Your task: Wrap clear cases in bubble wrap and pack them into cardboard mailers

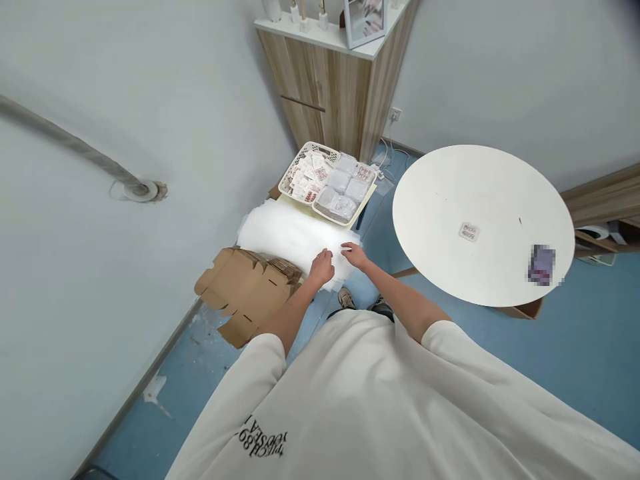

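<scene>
A stack of thin white packing sheets (290, 230) lies in front of me, its loose edges overlapping toward my body. Over the near right part of the stack is my left hand (322, 268), its fingers curled together; whatever they pinch is hidden against the white. Just to the right, my right hand (355, 255) points leftward with thumb and fingers closing on what looks like the edge of a white sheet. A small gap separates the two hands. Flattened brown cardboard boxes (245, 287) lie left of the stack, close to my left forearm.
Beyond the sheets, a white plastic basket (284, 185) holds small printed cards, and another (345, 222) holds clear-wrapped packs. On the right stands a round white table (435, 200) with a small clear pack (469, 231) and a blurred-out item (541, 265). A wooden cabinet (325, 80) stands behind.
</scene>
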The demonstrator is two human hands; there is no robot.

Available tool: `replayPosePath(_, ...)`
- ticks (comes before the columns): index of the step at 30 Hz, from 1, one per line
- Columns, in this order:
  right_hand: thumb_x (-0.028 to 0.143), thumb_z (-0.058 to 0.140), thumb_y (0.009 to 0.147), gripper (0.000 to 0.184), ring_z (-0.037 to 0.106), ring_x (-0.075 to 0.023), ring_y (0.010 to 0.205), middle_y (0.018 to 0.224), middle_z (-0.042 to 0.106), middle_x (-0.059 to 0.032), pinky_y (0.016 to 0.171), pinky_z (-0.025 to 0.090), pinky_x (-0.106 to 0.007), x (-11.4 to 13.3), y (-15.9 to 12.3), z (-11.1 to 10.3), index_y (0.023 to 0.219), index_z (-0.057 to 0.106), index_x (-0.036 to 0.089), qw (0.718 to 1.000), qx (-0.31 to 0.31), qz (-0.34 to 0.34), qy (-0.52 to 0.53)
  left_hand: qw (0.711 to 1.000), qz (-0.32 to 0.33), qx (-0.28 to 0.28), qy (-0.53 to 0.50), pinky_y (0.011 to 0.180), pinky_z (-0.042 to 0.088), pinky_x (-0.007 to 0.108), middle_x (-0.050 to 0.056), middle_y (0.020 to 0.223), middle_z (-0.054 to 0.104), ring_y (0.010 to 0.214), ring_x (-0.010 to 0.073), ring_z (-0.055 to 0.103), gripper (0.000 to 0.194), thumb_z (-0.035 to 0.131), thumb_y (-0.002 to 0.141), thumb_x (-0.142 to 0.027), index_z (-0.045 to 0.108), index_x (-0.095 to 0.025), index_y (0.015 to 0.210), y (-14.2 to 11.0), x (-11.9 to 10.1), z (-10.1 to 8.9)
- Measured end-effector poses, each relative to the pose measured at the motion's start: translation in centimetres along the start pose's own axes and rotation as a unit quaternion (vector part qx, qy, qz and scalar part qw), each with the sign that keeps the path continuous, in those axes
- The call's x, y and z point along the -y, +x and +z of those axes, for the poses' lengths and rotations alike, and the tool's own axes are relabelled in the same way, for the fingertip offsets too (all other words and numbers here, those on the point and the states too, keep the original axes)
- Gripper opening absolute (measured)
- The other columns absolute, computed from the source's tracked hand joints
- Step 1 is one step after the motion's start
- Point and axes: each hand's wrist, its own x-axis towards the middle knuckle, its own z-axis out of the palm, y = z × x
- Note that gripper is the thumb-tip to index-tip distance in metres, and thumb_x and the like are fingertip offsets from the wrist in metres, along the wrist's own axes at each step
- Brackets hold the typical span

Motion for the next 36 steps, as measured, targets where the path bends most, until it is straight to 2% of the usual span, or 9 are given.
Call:
replayPosePath(6, 0.027, 0.066, 0.083, 0.037, 0.067, -0.0235, 0.109, 0.129, 0.069, -0.0098, 0.094, 0.055, -0.039, 0.9, 0.9, 0.7, 0.120, 0.070, 0.022, 0.995, 0.010, 0.031, 0.099, 1.000, 0.003, 0.006, -0.002, 0.106, 0.046, 0.044, 0.017, 0.144, 0.052, 0.132, 0.0295, 0.053, 0.049, 0.046, 0.088, -0.010, 0.048, -0.017, 0.136, 0.2, 0.7, 0.2)
replayPosePath(11, 0.025, 0.065, 0.084, 0.037, 0.064, -0.0216, 0.118, 0.130, 0.069, -0.0101, 0.101, 0.051, -0.036, 2.0, 0.9, 1.4, 0.120, 0.070, 0.019, 0.990, 0.008, 0.040, 0.138, 1.000, 0.013, -0.005, -0.001, 0.106, 0.046, 0.043, 0.018, 0.144, 0.052, 0.130, 0.0301, 0.055, 0.050, 0.045, 0.092, -0.016, 0.044, -0.013, 0.142, 0.2, 1.0, 0.4)
replayPosePath(16, 0.023, 0.060, 0.084, 0.031, 0.067, -0.0192, 0.108, 0.120, 0.073, -0.0069, 0.102, 0.051, -0.035, 3.0, 0.7, 1.9, 0.112, 0.073, 0.019, 0.995, -0.037, -0.033, 0.086, 1.000, 0.006, -0.019, 0.011, 0.111, 0.043, 0.043, 0.018, 0.152, 0.047, 0.137, 0.0295, 0.049, 0.053, 0.045, 0.092, -0.014, 0.042, -0.015, 0.145, 0.1, 0.7, 0.3)
replayPosePath(20, 0.024, 0.056, 0.084, 0.025, 0.068, -0.0190, 0.094, 0.103, 0.075, -0.0042, 0.096, 0.053, -0.035, 3.4, 0.0, 0.8, 0.101, 0.075, 0.022, 0.992, -0.094, -0.079, 0.037, 0.998, 0.000, -0.059, 0.026, 0.115, 0.039, 0.047, 0.019, 0.161, 0.036, 0.146, 0.0321, 0.040, 0.055, 0.043, 0.093, -0.013, 0.039, -0.013, 0.148, 0.3, 0.0, 0.2)
replayPosePath(23, 0.024, 0.051, 0.084, 0.028, 0.066, -0.0197, 0.091, 0.105, 0.074, -0.0052, 0.095, 0.053, -0.036, 2.8, -1.0, -1.4, 0.100, 0.074, 0.022, 0.985, -0.138, -0.104, 0.001, 0.995, 0.013, -0.093, 0.019, 0.116, 0.036, 0.048, 0.018, 0.161, 0.036, 0.148, 0.0310, 0.036, 0.053, 0.041, 0.097, -0.017, 0.038, -0.015, 0.149, 0.6, -1.3, 0.2)
replayPosePath(27, 0.020, 0.046, 0.082, 0.037, 0.064, -0.0217, 0.091, 0.114, 0.070, -0.0089, 0.095, 0.053, -0.039, 0.4, -2.6, -5.9, 0.109, 0.072, 0.020, 0.972, -0.194, -0.129, -0.030, 0.993, 0.056, -0.107, 0.013, 0.116, 0.037, 0.049, 0.019, 0.161, 0.036, 0.148, 0.0314, 0.035, 0.053, 0.042, 0.098, -0.022, 0.037, -0.015, 0.151, 1.3, -4.0, 0.5)
replayPosePath(31, 0.021, 0.048, 0.081, 0.047, 0.064, -0.0239, 0.094, 0.128, 0.065, -0.0105, 0.096, 0.053, -0.043, -3.5, -4.3, -11.1, 0.123, 0.067, 0.020, 0.967, -0.235, -0.092, -0.033, 0.989, 0.110, -0.092, 0.019, 0.116, 0.037, 0.048, 0.019, 0.162, 0.033, 0.149, 0.0322, 0.035, 0.055, 0.044, 0.098, -0.024, 0.036, -0.014, 0.151, 2.3, -7.7, 1.6)
replayPosePath(36, 0.022, 0.049, 0.080, 0.055, 0.065, -0.0249, 0.098, 0.134, 0.063, -0.0103, 0.098, 0.053, -0.044, -9.1, -6.6, -17.2, 0.133, 0.063, 0.020, 0.958, -0.285, -0.014, -0.006, 0.986, 0.158, -0.038, 0.028, 0.117, 0.035, 0.049, 0.018, 0.165, 0.030, 0.151, 0.0329, 0.032, 0.056, 0.042, 0.099, -0.026, 0.035, -0.015, 0.153, 4.1, -12.9, 3.5)
